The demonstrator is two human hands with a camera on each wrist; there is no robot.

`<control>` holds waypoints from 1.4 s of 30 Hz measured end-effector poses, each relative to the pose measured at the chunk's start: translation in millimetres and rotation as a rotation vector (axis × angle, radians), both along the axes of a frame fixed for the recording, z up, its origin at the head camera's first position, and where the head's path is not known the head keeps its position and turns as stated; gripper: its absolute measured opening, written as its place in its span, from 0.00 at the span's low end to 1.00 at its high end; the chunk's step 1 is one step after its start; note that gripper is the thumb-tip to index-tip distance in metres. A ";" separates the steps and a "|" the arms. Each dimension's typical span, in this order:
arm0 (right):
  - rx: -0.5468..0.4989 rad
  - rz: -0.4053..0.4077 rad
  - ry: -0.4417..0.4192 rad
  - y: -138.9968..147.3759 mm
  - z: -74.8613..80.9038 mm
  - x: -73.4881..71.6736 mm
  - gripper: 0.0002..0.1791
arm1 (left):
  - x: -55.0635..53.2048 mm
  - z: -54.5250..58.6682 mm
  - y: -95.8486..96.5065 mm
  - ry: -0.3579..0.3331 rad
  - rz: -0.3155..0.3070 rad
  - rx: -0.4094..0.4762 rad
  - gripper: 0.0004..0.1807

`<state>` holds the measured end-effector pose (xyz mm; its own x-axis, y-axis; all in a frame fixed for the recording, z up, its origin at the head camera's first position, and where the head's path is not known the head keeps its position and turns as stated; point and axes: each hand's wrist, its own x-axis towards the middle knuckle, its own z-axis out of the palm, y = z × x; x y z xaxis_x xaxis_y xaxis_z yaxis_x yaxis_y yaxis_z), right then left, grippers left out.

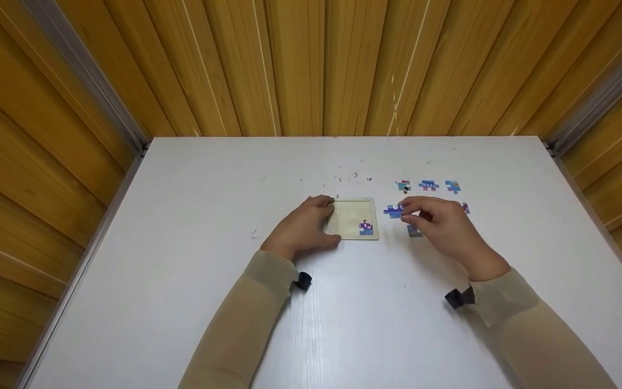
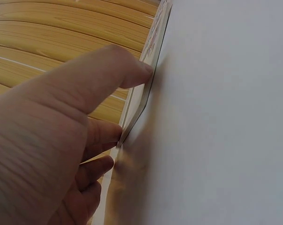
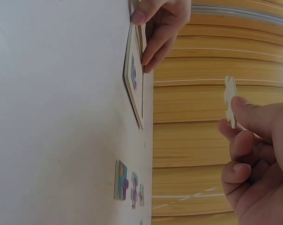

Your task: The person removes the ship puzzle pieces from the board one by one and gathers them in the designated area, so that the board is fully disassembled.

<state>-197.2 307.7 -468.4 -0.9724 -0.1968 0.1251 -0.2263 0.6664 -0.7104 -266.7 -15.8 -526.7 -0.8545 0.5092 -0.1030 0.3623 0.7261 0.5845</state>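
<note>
A shallow square wooden puzzle tray [image 1: 377, 219] lies flat on the table, with one pink and blue jigsaw piece [image 1: 366, 227] in its near right corner. My left hand [image 1: 303, 224] grips the tray's left side, thumb at the near edge and fingertips at the far edge. To the right of the tray, my right hand [image 1: 443, 227] pinches a blue and purple jigsaw piece [image 1: 393, 211] between thumb and fingers. In the right wrist view this held piece [image 3: 230, 103] is raised off the table, its pale edge showing.
Three loose jigsaw pieces [image 1: 428, 185] lie in a row beyond my right hand. Others, such as a dark one [image 1: 414, 231], are partly hidden by that hand. Small specks [image 1: 355, 175] dot the white table [image 1: 208, 178] behind the tray. Yellow wood-look panels [image 1: 300, 65] stand behind the table.
</note>
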 end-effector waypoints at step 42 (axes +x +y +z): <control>0.066 -0.176 -0.099 90.4 -8.8 2.5 0.15 | -0.9 1.2 0.9 -0.013 0.003 -0.023 0.49</control>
